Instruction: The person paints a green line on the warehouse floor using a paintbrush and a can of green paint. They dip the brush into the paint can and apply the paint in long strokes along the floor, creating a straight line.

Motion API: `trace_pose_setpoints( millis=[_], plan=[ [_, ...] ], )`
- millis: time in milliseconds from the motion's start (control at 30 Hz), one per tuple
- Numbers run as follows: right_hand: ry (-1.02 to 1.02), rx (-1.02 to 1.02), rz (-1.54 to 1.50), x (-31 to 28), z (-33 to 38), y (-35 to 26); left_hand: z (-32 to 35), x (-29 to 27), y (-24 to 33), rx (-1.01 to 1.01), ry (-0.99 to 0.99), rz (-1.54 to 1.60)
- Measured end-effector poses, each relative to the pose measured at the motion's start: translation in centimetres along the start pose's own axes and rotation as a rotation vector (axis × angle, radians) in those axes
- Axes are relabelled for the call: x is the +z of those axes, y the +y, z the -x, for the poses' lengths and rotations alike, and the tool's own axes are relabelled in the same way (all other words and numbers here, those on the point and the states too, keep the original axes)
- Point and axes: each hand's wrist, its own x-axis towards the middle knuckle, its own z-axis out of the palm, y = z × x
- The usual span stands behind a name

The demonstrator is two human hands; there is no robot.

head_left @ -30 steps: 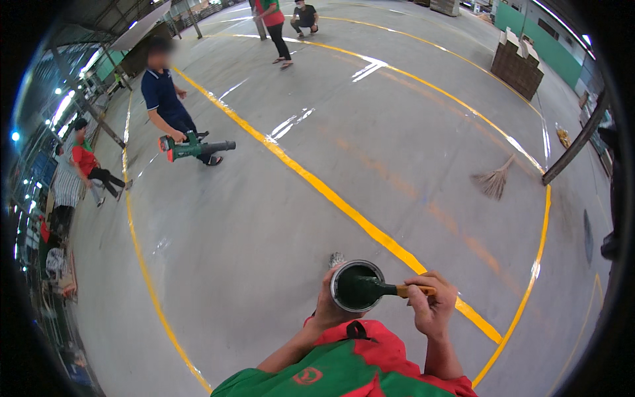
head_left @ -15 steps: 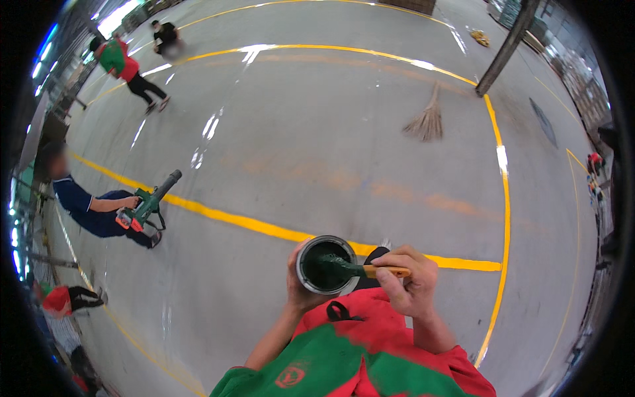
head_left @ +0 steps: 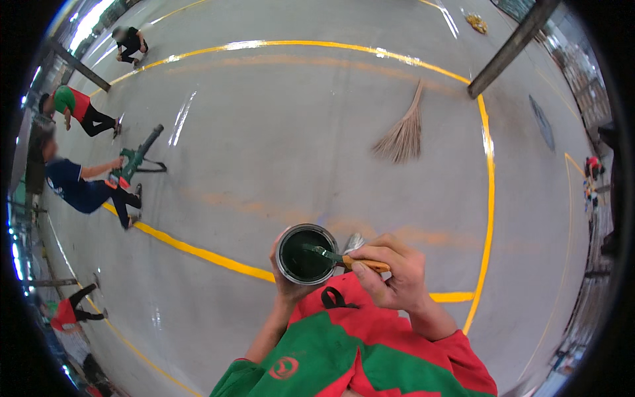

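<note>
My left hand (head_left: 289, 286) is wrapped round the side of a round metal paint can (head_left: 281, 259), held upright in front of my chest. Dark green paint (head_left: 305, 264) shows inside it. In my right hand (head_left: 397, 274) the wooden handle of a paintbrush (head_left: 365, 263) is pinched between thumb and fingers. The brush points left across the can's rim, its paint-coated head over or in the opening; whether the bristle tips touch the paint, I cannot tell.
A straw broom (head_left: 405, 132) lies on the grey floor ahead. Yellow lines (head_left: 491, 192) mark the floor. A post (head_left: 509, 53) stands far right. At left, a person in dark blue (head_left: 83, 185) carries a green blower (head_left: 137, 157); other people (head_left: 89, 109) are beyond.
The broom and floor lines have shifted nearer in view. The can and brush sit slightly further left. The blower's carrier has moved farther off, and the brush head has shifted within the can's opening.
</note>
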Motion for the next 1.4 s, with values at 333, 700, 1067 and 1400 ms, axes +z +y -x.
trace_pose_setpoints(
  millis=[333, 700, 1067, 1400],
  plan=[
    [0.091, 0.066, 0.177, -11.5, -17.7, 15.2, -25.6, 17.1, -3.9, 0.077, -0.046, 0.209],
    [-0.026, 0.075, 0.288, -21.6, -47.9, 35.4, -59.7, 32.7, -9.9, 0.185, -0.173, 0.273],
    [-0.345, 0.024, 0.051, -29.2, -76.1, 60.1, -85.3, 47.3, -20.9, 0.03, 0.077, 0.134],
    [-0.553, 0.129, -0.201, -31.8, -97.4, 77.8, -102.9, 56.0, -30.9, -0.124, 0.238, -0.037]
  ],
)
